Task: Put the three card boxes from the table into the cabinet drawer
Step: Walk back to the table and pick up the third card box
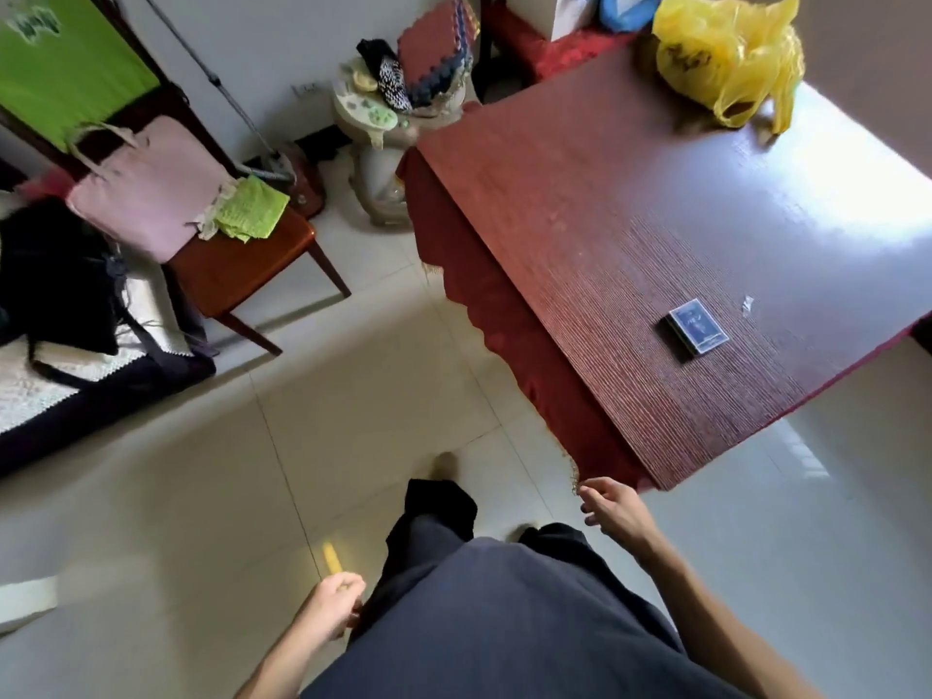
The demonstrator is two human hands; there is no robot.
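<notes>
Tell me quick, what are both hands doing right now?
Left hand: closed in a fist; something may be in it, but it cannot be told.
Right hand: open, holding nothing, near the table corner.

Glossy cream floor tiles [353,396]; red-brown wooden table [630,219] under bright glare; brown wooden chair [237,264] beside white wall [262,37].

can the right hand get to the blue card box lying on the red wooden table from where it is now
Probably yes. The right hand, open and empty, hangs by the red wooden table corner; the blue card box lies flat near that edge, with bare tabletop between.
</notes>
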